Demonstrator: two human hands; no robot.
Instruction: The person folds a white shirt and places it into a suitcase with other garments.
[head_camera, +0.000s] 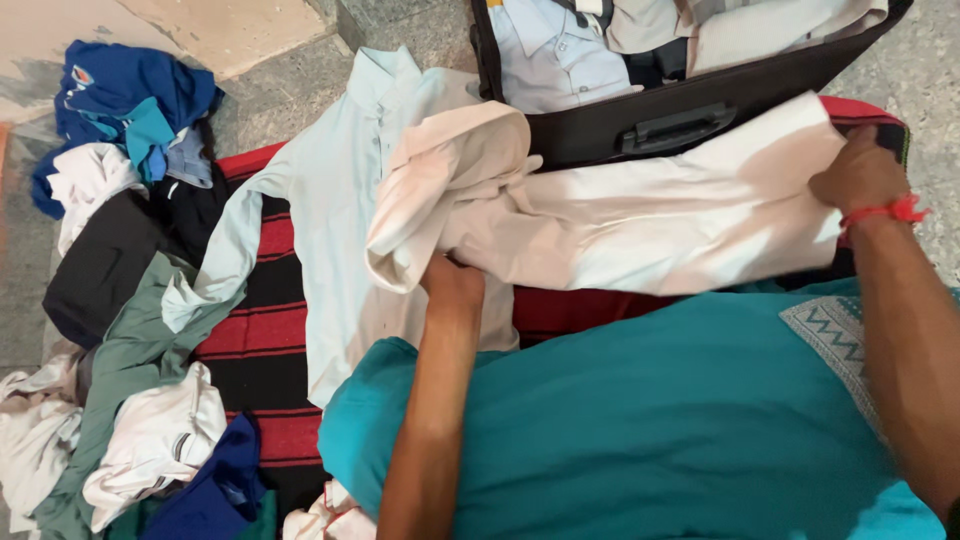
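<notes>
Head camera looks straight down on a person in a teal shirt (640, 420) folding a cream-white garment (640, 215) over a red and black striped blanket (255, 340) spread on the stone floor (920, 60). Left hand (452, 283) is tucked under the bunched end of the garment, fingers closed on the cloth from below. Right hand (862, 172), with a red thread band (885, 211) at the wrist, pinches the opposite end of the same garment, which is stretched between the two hands across the blanket's far edge and overlaps the front wall of a black suitcase (670, 125). Inside that open suitcase lie a pale blue shirt (555, 55) and more light clothes. Beneath the bunched end, a light blue long-sleeved shirt (335, 200) is laid flat on the blanket, one sleeve trailing toward the blanket's left edge. Beyond that edge sits a loose heap: a blue garment (120, 95) at the far corner, a black piece (105, 260), a grey-green one (125, 370), white pieces (155, 440) and a navy one (215, 490) at the near corner.
</notes>
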